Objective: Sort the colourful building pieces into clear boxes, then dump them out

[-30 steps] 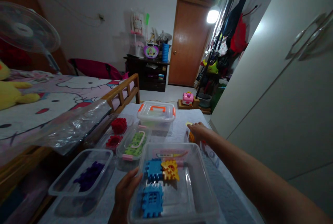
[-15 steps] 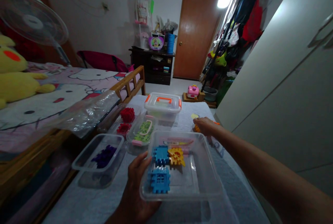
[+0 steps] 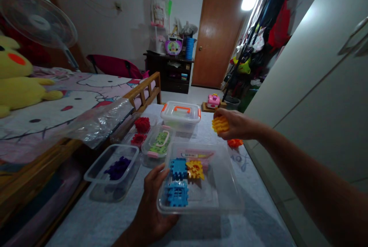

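My left hand (image 3: 153, 201) grips the left edge of a clear plastic tray (image 3: 224, 205) holding two blue toothed blocks (image 3: 177, 185) and a yellow one (image 3: 195, 169). My right hand (image 3: 234, 124) is raised above the table beyond the tray, fingers closed on a yellow toothed block (image 3: 220, 124). An orange block (image 3: 235, 143) lies on the table just below that hand.
Left of the tray stand a clear tub of purple pieces (image 3: 117, 168), a tub with green pieces (image 3: 159, 143), red pieces (image 3: 142, 124) and a lidded box with orange clips (image 3: 181, 113). A bed with a wooden rail (image 3: 143, 90) borders the left; wardrobe doors (image 3: 316, 71) on the right.
My right hand lifted off the table's far right side, carrying the yellow block up and toward the tray. The orange block came into view. The left hand kept its hold on the tray.
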The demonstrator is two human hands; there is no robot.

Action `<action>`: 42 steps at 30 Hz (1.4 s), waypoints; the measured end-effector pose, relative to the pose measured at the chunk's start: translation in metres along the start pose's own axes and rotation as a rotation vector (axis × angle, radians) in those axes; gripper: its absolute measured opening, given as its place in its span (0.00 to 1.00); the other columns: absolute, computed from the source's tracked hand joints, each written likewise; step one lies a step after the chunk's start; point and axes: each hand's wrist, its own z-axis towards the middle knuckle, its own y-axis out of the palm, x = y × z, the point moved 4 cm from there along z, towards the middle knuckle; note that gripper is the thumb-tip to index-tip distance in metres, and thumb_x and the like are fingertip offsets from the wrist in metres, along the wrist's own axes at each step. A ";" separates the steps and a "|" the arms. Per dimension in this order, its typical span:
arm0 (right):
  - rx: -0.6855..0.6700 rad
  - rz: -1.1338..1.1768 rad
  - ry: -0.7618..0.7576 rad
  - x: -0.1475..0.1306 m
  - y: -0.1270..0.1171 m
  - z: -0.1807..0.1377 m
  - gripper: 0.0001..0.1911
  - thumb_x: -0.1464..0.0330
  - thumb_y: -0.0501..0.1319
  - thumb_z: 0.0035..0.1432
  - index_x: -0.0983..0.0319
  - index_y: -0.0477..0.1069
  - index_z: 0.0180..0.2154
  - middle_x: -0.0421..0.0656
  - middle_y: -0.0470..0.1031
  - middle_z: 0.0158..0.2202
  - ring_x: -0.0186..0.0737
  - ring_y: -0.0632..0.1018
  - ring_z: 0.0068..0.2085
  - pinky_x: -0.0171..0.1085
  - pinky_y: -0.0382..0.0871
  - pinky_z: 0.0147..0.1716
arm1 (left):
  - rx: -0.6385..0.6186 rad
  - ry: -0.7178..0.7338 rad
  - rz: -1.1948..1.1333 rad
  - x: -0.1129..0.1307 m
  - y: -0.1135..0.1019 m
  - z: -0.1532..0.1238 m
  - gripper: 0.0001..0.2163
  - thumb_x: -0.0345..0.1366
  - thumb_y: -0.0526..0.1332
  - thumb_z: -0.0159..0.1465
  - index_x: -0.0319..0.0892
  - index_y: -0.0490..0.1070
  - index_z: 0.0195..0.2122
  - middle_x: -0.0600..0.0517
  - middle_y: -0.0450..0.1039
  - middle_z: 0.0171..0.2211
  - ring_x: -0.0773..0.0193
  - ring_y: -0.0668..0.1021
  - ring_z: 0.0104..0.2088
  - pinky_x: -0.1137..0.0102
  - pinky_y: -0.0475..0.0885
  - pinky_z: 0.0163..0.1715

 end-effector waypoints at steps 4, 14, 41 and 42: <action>-0.354 0.173 -0.161 -0.064 0.023 -0.028 0.31 0.66 0.68 0.40 0.61 0.68 0.49 0.44 0.74 0.41 0.39 0.74 0.37 0.34 0.66 0.33 | -0.006 -0.009 -0.010 0.003 -0.001 0.002 0.38 0.47 0.62 0.59 0.45 0.45 0.67 0.38 0.50 0.62 0.42 0.60 0.62 0.49 0.67 0.55; -0.706 0.106 -0.124 -0.076 0.100 -0.034 0.37 0.63 0.69 0.39 0.61 0.68 0.55 0.46 0.76 0.44 0.45 0.77 0.40 0.37 0.68 0.36 | -0.011 -0.014 -0.037 0.005 -0.001 0.003 0.38 0.47 0.62 0.59 0.44 0.46 0.66 0.38 0.50 0.62 0.43 0.58 0.63 0.51 0.66 0.56; -0.512 0.067 0.033 -0.081 0.086 -0.039 0.12 0.75 0.55 0.55 0.65 0.74 0.41 0.49 0.79 0.40 0.41 0.79 0.38 0.33 0.66 0.31 | -0.028 -0.029 -0.052 0.004 0.000 0.003 0.39 0.46 0.63 0.57 0.45 0.45 0.66 0.37 0.50 0.62 0.40 0.58 0.63 0.48 0.65 0.56; -0.512 0.027 0.074 -0.082 0.087 -0.042 0.13 0.76 0.54 0.55 0.65 0.73 0.41 0.51 0.79 0.41 0.43 0.79 0.39 0.34 0.66 0.32 | -0.028 -0.030 -0.052 0.004 0.000 0.003 0.39 0.46 0.63 0.57 0.45 0.45 0.66 0.37 0.50 0.62 0.41 0.58 0.63 0.48 0.64 0.56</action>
